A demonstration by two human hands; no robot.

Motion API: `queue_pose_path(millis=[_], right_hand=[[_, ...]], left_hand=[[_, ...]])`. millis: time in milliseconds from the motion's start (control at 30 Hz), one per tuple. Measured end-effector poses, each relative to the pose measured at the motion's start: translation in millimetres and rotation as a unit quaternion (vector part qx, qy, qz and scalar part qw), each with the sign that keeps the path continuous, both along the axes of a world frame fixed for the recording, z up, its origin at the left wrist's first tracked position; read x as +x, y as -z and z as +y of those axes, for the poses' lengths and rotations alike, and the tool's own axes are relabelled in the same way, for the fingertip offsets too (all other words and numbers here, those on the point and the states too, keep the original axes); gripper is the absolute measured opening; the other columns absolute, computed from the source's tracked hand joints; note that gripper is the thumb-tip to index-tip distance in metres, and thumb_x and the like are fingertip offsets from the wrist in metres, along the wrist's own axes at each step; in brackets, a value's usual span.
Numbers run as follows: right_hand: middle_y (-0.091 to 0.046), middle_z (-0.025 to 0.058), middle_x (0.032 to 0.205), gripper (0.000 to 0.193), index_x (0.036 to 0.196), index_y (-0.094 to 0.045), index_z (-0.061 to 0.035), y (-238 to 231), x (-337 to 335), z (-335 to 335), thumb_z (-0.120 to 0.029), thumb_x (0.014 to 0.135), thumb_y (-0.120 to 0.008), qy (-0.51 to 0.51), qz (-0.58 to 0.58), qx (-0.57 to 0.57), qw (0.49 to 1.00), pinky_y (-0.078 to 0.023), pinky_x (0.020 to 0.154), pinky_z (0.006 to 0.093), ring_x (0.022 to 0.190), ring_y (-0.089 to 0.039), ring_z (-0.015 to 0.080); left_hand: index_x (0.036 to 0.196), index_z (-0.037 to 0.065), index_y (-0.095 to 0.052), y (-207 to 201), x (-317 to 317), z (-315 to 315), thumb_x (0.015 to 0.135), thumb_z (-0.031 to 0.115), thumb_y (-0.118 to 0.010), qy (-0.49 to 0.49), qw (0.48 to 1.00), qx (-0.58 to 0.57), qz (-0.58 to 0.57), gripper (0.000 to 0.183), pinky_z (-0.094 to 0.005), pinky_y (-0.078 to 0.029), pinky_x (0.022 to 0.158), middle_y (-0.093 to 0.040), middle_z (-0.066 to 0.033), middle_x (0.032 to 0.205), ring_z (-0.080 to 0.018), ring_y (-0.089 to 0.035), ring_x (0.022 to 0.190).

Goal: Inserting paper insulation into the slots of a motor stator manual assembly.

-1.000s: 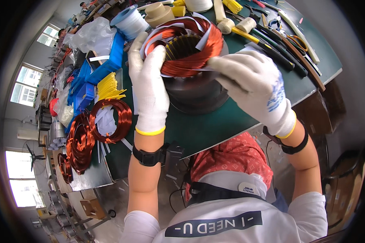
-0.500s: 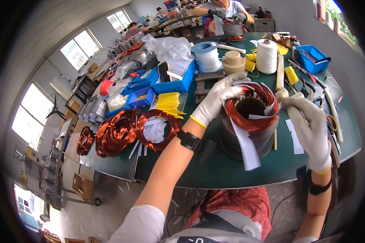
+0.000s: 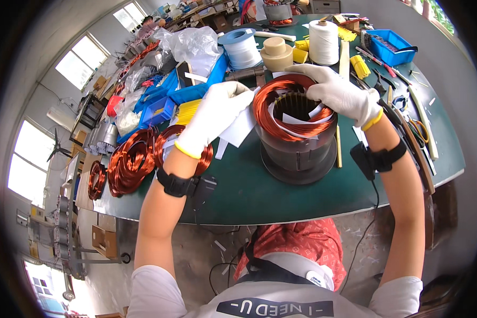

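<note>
A dark metal motor stator [image 3: 302, 151] stands upright on a round base on the green table. A ring of copper winding [image 3: 281, 127] crowns its top, with white paper pieces tucked around the slotted bore. My right hand [image 3: 344, 98], in a white glove, grips the winding's far right side, fingers over the ring and thumb at its inner edge. To the left, my gloved left hand [image 3: 212, 114] is closed, fingertips pinching at a white paper sheet [image 3: 241, 129] that sticks out from the winding's left side. The fingertips' exact hold is partly hidden.
Copper wire coils [image 3: 130, 167] lie at left by yellow strips [image 3: 190, 111] and blue bins [image 3: 196, 90]. Behind the stator stand a white spool [image 3: 241, 50], a beige cylinder [image 3: 276, 53] and a thread cone [image 3: 323, 42]. Scissors [image 3: 420, 131] and hand tools lie at right.
The hanging paper has swung from the stator's front to its left side. My left hand has left the ring and moved to the paper; my right hand has come onto the winding.
</note>
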State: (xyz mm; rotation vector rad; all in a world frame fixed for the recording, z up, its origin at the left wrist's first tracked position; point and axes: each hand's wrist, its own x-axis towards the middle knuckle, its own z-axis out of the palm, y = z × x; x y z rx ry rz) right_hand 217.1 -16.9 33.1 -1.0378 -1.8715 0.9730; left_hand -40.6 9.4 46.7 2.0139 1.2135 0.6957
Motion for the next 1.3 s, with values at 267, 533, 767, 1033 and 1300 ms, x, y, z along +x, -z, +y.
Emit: queue_pose_path(millis=[267,533,767,1033,1300], right_hand=[[-0.064,0.0232,0.112,0.055,0.127,-0.057,0.0033,21.9,-12.5,-15.4,-0.005,0.073,-0.047,0.121,0.101,0.025,0.987,-0.047,0.094,0.0317,0.101,-0.062,0.0286],[-0.066,0.0230,0.110,0.052,0.122,-0.059,0.0039,26.5,-14.3,-17.0,-0.010,0.074,-0.047,0.154,0.117,0.071,0.979,-0.048,0.091,0.0341,0.100,-0.064,0.0320],[-0.064,0.0252,0.112,0.051,0.122,-0.059,0.0024,36.4,-11.8,-9.1,-0.014,0.075,-0.048,0.146,0.116,0.078,0.979,-0.046,0.095,0.0371,0.105,-0.061,0.0367],[-0.065,0.0163,0.112,0.058,0.126,-0.057,0.0042,36.1,-13.4,-12.5,-0.005,0.070,-0.045,0.157,0.130,0.071,0.977,-0.046,0.096,0.0286,0.102,-0.062,0.0222],[-0.066,0.0189,0.110,0.058,0.125,-0.057,0.0045,39.0,-13.4,-11.8,-0.007,0.069,-0.045,0.147,0.137,0.091,0.975,-0.046,0.096,0.0308,0.100,-0.063,0.0250]], left_hand=[[0.099,-0.002,-0.066,25.4,3.8,-3.0,0.094,0.014,-0.060,-0.039,0.993,0.084,-0.076,0.018,-0.0231,-0.043,0.059,-0.060,0.0005,0.075,-0.0053,-0.050,0.065],[0.104,-0.001,-0.064,14.9,10.7,6.5,0.095,0.013,-0.060,-0.033,0.995,0.095,-0.021,0.017,-0.0219,-0.044,0.072,-0.061,0.0023,0.087,-0.0051,-0.052,0.079],[0.106,-0.002,-0.063,2.4,3.1,0.1,0.094,0.019,-0.063,-0.022,0.999,0.024,0.009,0.024,-0.0222,-0.047,0.069,-0.064,-0.0006,0.086,-0.0058,-0.056,0.075],[0.108,-0.005,-0.063,-24.9,-13.1,5.7,0.093,0.021,-0.065,-0.019,0.992,-0.128,0.011,0.030,-0.0236,-0.052,0.060,-0.067,-0.0060,0.083,-0.0105,-0.062,0.063],[0.111,-0.006,-0.061,4.4,-2.5,12.1,0.095,0.013,-0.062,-0.015,0.991,-0.108,-0.083,0.025,-0.0236,-0.050,0.081,-0.067,-0.0052,0.099,-0.0091,-0.061,0.088]])
